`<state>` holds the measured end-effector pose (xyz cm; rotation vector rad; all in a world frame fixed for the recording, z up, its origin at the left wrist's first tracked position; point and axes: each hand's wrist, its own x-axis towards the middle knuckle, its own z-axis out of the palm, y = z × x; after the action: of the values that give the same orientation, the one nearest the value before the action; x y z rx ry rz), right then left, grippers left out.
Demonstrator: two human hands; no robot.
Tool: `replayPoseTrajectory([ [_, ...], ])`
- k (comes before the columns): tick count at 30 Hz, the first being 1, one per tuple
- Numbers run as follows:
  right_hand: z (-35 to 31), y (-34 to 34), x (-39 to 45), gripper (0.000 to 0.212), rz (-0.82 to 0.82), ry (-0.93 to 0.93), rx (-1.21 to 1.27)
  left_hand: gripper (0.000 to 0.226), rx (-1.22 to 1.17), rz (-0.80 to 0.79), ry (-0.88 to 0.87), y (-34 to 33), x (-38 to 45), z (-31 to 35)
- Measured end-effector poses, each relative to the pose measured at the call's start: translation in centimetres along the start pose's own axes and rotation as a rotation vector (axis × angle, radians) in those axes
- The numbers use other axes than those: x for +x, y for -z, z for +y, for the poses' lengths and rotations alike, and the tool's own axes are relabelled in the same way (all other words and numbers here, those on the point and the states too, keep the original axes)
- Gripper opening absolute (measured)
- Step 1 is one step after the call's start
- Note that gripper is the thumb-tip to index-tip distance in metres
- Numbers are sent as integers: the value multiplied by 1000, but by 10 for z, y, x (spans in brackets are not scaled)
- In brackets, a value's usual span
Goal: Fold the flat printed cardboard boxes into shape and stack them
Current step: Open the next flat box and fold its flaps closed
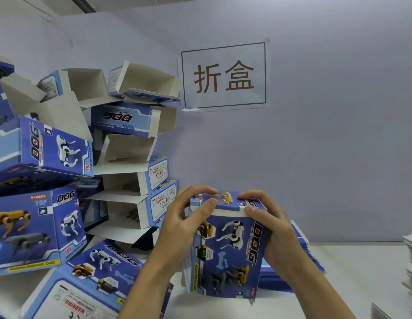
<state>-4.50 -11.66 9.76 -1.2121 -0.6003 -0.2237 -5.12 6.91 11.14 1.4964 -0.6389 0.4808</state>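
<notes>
Blue printed box [225,247] standing upright on the white table [338,286], left hand [177,217] and right hand [269,222] gripping its top corners, thumbs pressing the top flap [220,201], folded boxes [122,157] stacked left of the fingers

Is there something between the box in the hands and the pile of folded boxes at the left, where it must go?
Nothing visible blocks it. The box is held by the left hand and right hand beside the pile of folded boxes; only open air lies between them.
</notes>
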Motion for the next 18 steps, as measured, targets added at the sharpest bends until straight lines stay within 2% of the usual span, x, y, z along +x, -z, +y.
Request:
replayPoseTrajectory([
  [7,0,0,1,39,0,-20,44,41,-194,-32,25,2,-1,-7],
  [9,-1,1,1,38,3,-22,54,37,-226,-21,32,1,-1,-6],
  [11,-2,1,1,38,-1,-26,61,29,-181,-3,19,-1,0,-3],
  [14,-3,2,1,37,-4,-32,39,32,-68,-18,6,-6,1,2],
  [18,-3,4,1,18,74,-27,24,25,60,-49,-31,-10,1,10],
])
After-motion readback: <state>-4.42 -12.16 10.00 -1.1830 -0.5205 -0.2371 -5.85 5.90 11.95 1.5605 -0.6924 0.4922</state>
